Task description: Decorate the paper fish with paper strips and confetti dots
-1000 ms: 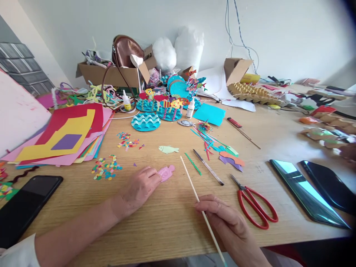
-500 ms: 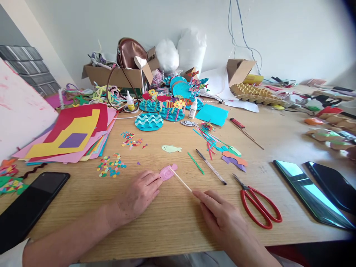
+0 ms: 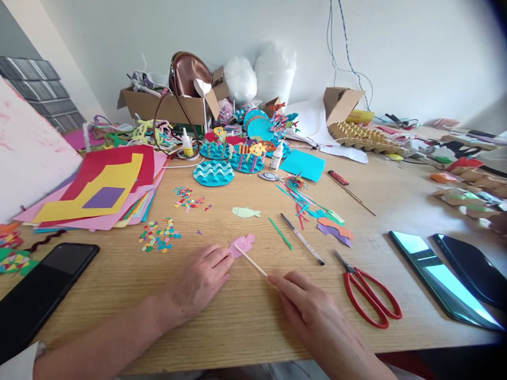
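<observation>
My left hand lies on the wooden table, its fingertips pressing the near end of a pink paper fish. My right hand pinches a thin wooden skewer whose far tip rests on the pink fish beside my left fingertips. A pale green paper fish lies just beyond. Red-handled scissors sit to the right of my right hand.
A black phone lies at the left, two dark phones at the right. Coloured paper sheets, confetti bits, a pen, paper strips, blue wave discs, glue bottles and cardboard boxes crowd the far side.
My right hand swung the skewer from pointing away up the table to lying low, tip brought left onto the pink fish. My left hand stayed on the fish.
</observation>
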Available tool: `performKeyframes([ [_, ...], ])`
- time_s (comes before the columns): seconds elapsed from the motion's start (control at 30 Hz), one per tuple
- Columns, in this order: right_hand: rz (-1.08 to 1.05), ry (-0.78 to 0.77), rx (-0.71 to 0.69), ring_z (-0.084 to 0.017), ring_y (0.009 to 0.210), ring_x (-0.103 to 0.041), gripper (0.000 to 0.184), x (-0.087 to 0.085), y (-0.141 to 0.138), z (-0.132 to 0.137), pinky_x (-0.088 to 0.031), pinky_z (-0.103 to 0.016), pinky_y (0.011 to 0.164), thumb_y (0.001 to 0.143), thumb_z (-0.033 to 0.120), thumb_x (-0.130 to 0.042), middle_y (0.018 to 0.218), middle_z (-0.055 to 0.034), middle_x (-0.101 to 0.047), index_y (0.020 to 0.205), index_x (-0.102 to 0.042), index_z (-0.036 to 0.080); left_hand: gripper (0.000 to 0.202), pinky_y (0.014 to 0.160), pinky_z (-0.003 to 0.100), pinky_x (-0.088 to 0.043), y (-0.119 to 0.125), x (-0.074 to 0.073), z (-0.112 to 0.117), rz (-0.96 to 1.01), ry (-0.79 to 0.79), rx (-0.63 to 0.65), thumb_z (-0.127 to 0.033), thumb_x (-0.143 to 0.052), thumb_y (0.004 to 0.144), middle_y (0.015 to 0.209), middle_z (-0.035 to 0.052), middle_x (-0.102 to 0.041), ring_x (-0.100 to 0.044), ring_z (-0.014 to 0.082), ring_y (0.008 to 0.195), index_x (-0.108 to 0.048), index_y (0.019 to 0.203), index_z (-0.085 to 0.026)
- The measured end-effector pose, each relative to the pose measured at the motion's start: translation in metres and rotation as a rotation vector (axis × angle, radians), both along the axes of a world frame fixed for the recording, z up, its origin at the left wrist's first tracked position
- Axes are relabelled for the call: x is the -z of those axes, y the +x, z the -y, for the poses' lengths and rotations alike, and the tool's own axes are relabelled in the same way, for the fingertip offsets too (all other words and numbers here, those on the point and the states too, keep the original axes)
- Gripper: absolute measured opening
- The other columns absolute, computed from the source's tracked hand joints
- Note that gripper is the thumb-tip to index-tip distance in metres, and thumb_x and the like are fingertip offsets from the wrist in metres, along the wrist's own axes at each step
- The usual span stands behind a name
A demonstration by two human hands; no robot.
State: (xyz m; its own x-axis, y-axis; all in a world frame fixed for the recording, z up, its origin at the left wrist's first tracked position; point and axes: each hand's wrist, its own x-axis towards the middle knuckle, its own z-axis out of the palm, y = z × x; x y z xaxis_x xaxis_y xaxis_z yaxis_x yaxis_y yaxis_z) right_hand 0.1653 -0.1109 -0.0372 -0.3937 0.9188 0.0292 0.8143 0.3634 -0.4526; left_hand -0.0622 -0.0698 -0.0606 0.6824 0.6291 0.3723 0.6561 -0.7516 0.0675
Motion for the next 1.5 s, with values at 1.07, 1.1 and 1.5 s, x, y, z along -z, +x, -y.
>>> performKeyframes([
  [1.07, 0.066, 0.033, 0.037, -0.014, 0.071, -0.060, 0.039, 0.005, 0.003, -0.004, -0.048, -0.024, 0.062, 0.082, 0.009, -0.033, 0.089, -0.0059, -0.059, 0.108, -0.058, 0.023, 0.020, 0.085, 0.037, -0.047, -0.002, 0.005, -0.001, -0.070, 0.055, 0.020, -0.009, -0.038, 0.085, 0.096, 0.0074, -0.060, -0.053, 0.0199, 0.093, -0.057, 0.092, -0.012],
  [1.1, 0.062, 0.035, 0.030, -0.014, 0.071, -0.060, 0.039, 0.005, 0.003, -0.004, -0.048, -0.025, 0.062, 0.082, 0.009, -0.033, 0.089, -0.0059, -0.059, 0.108, -0.058, 0.023, 0.020, 0.085, 0.037, -0.047, -0.002, 0.005, -0.001, -0.065, 0.055, 0.020, -0.009, -0.038, 0.085, 0.095, 0.0073, -0.060, -0.053, 0.0198, 0.093, -0.057, 0.093, -0.011],
  [1.5, 0.089, 0.070, 0.050, -0.014, 0.067, -0.061, 0.039, 0.008, 0.007, -0.009, -0.048, -0.024, 0.058, 0.081, 0.010, -0.033, 0.088, -0.0061, -0.060, 0.108, -0.059, 0.022, 0.022, 0.082, 0.034, -0.049, 0.000, 0.006, -0.001, 0.003, 0.072, -0.019, -0.010, -0.038, 0.085, 0.095, 0.0080, -0.060, -0.053, 0.0189, 0.090, -0.057, 0.096, -0.011],
])
